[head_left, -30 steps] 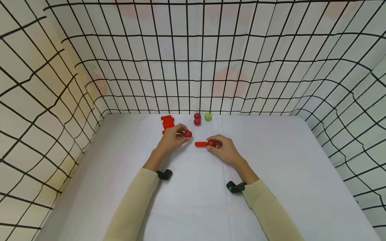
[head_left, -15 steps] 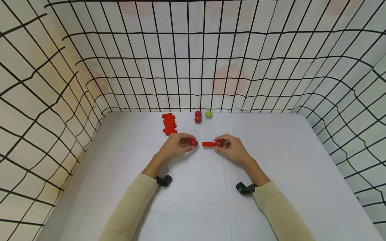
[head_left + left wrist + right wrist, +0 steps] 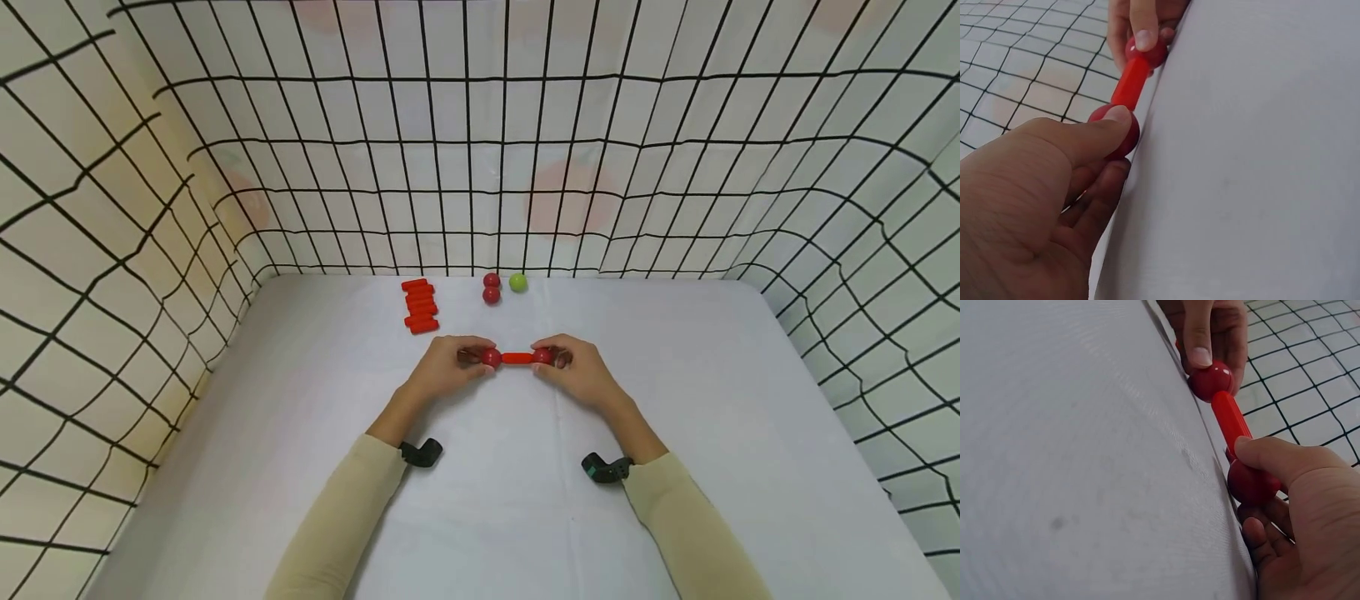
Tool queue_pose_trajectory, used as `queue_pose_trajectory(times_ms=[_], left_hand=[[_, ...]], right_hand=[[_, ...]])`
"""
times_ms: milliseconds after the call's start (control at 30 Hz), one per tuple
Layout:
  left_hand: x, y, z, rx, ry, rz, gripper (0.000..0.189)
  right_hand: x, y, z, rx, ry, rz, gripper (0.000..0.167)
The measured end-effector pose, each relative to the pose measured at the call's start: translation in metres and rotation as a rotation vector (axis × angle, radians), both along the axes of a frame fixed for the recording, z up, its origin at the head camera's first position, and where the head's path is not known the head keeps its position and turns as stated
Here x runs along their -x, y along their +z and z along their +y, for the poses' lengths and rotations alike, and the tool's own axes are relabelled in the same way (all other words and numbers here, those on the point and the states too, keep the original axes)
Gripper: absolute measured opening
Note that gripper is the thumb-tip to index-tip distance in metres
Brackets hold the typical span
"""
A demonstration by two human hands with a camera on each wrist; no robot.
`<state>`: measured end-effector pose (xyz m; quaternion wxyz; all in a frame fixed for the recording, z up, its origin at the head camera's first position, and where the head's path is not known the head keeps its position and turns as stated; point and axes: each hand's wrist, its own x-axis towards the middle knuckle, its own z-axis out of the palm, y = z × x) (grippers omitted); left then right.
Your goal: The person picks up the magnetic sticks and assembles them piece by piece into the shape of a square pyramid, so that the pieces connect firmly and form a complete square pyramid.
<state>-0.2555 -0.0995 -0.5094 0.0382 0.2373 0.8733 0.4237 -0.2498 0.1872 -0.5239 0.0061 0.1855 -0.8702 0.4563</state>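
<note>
Between the two hands an orange-red stick (image 3: 517, 358) lies level, with a dark red ball at each end. My left hand (image 3: 444, 367) pinches the left red ball (image 3: 491, 357) between thumb and fingers, and that ball touches the stick's end. At the other end my right hand (image 3: 581, 371) pinches the right red ball (image 3: 542, 357). In the left wrist view the stick (image 3: 1130, 84) spans both balls in one line. The right wrist view shows the same line, with the thumb of the right hand (image 3: 1310, 506) over the near ball (image 3: 1252, 484).
Several orange-red sticks (image 3: 422, 307) lie in a column beyond the left hand. Two red balls (image 3: 491, 288) and a green ball (image 3: 517, 282) sit near the back edge of the white table (image 3: 675, 375). A black wire grid (image 3: 506, 167) surrounds the back and sides.
My left hand has come away from the stick column with its ball, moving right and nearer, until the ball meets the stick. The right hand moved slightly right, then stayed about still.
</note>
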Motion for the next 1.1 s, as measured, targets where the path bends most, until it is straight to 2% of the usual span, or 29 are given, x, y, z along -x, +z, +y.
queue_pose_trajectory(times_ms=[300,733,967,1100], left_hand=[[0.000,-0.001,-0.002,-0.036,0.025,-0.031,0.040],[-0.005,-0.005,0.002,-0.060,0.029,-0.041,0.041],[-0.005,-0.002,0.002,-0.054,0.021,-0.039,0.042],[-0.002,0.000,-0.005,-0.033,0.018,-0.025,0.044]], right_hand=[[0.000,0.005,-0.008,-0.018,0.035,-0.008,0.039],[-0.002,0.001,-0.009,-0.076,0.069,0.017,0.031],[-0.002,0.002,-0.011,-0.088,0.057,0.037,0.028],[-0.001,0.000,-0.012,-0.076,0.046,0.021,0.026]])
